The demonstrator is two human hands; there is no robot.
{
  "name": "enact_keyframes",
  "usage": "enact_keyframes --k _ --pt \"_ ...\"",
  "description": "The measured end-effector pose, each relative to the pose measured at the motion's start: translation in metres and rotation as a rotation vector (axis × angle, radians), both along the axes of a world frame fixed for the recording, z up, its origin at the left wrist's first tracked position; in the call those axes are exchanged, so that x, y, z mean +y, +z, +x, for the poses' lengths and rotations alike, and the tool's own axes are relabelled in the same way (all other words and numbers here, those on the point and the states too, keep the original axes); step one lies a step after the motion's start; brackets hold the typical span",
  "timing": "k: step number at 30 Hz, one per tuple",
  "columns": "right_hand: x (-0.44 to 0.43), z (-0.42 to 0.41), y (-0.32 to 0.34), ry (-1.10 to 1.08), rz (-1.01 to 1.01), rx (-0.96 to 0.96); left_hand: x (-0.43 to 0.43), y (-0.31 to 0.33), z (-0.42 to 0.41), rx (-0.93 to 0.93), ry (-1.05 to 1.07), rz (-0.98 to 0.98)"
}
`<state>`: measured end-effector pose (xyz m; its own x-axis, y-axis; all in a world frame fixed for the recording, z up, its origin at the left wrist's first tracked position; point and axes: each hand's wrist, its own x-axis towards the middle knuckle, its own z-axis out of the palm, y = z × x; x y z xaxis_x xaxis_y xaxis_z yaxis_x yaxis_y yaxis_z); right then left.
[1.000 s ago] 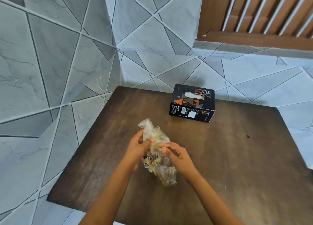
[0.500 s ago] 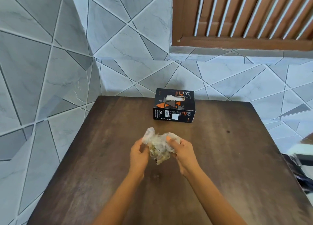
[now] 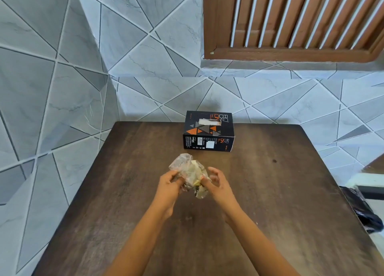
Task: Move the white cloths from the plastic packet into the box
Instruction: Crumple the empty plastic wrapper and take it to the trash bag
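A crumpled clear plastic packet (image 3: 190, 172) with pale contents hangs just above the middle of the dark wooden table (image 3: 280, 192). My left hand (image 3: 168, 185) grips its left side. My right hand (image 3: 217, 183) pinches its right side with thumb and forefinger, the other fingers spread. The white cloths inside cannot be made out singly. A black box (image 3: 208, 133) with orange triangles stands at the table's far edge, beyond the packet. Its top has an oval slot (image 3: 209, 121) showing white inside.
Grey tiled walls close in behind and to the left of the table. A brown louvred wooden shutter (image 3: 301, 20) sits at the upper right. A black plastic bag (image 3: 365, 211) lies off the table's right edge.
The view has swung so the table and box sit more centred. The packet has been bunched smaller between my hands, and my right hand's outer fingers have spread.
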<state>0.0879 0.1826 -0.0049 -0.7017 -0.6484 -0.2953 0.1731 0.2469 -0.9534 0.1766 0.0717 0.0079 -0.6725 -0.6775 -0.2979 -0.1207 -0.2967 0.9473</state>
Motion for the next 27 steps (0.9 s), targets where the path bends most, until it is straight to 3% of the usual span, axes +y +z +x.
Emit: enact_keyframes --k 3,9,13,16,20,22,25,27 --pt "-0.004 0.005 0.001 0.001 -0.081 -0.319 0.003 0.0 -0.001 0.008 0.007 -0.005" --pt "-0.014 0.01 -0.002 -0.246 -0.059 -0.076 0.018 -0.007 -0.001 -0.278 -0.007 -0.89" --pt "-0.014 0.015 0.005 -0.144 -0.116 -0.13 0.012 -0.015 0.002 -0.292 -0.138 -1.198" --pt "-0.006 0.017 0.009 0.102 -0.146 -0.128 0.001 -0.015 0.003 -0.434 -0.326 -1.167" --pt "0.007 0.007 0.007 0.276 -0.049 0.104 -0.011 -0.013 0.009 -0.304 -0.62 -0.958" --pt "0.01 0.002 -0.001 0.241 -0.028 0.192 -0.015 -0.008 0.014 -0.258 -0.706 -0.719" --pt "0.01 0.001 -0.013 0.058 -0.088 0.161 -0.017 -0.007 0.016 -0.163 -0.648 -0.301" --pt "0.007 0.002 -0.02 -0.044 -0.097 0.159 -0.015 -0.012 0.013 -0.145 -0.556 -0.237"
